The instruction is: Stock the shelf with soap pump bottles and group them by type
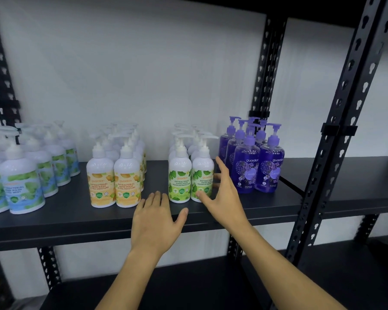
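Soap pump bottles stand grouped on the black shelf point(267, 205): blue-labelled point(23, 182), orange-labelled point(113, 177), green-labelled point(189, 175), purple point(253, 162). Left hand point(155, 222) lies flat, fingers spread, empty. Right hand point(222, 195), fingers apart, reaches beside the green-labelled group.

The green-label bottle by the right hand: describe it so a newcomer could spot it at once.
On the black shelf, find the purple bottles at the right end; the white green-leaf group sits just left of them. The bottle is that group's front right one, nearest the open right hand, whose thumb crosses its label.
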`<state>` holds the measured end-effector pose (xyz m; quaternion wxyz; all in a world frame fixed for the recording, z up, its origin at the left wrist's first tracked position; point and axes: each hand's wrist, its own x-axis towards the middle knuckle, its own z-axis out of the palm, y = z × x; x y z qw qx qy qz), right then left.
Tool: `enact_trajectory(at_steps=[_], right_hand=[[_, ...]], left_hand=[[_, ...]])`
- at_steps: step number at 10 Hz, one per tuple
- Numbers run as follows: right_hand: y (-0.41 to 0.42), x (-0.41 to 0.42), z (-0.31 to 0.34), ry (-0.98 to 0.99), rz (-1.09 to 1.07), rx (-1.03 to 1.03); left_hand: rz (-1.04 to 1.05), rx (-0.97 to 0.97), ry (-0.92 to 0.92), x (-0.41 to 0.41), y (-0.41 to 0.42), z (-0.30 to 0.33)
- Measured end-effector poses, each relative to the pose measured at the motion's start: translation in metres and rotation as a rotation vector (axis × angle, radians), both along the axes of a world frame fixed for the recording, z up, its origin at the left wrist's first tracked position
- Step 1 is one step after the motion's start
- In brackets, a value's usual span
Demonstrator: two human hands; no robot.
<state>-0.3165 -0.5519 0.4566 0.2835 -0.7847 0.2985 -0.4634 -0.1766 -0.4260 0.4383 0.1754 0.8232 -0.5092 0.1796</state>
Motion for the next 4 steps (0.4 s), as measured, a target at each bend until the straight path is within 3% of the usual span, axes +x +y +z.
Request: enact_trajectory(at_steps=[1, 3, 4], right_hand=[[0.004, -0.002, 0.001, 0.072, -0.063, 0.028], [0.036, -0.014, -0.017, 0.6, -0.363, -0.09], [0.057, -0.026, -0.032, 0.661, -0.356, -0.099]], left_hand=[[-0.008, 0.035, 0.001, -0.002, 0.003, 0.004], [-0.024, 0.013, -0.006, 0.001, 0.011, -0.005], [-0.076, -0.03, -0.041, -0.003, 0.032, -0.023]])
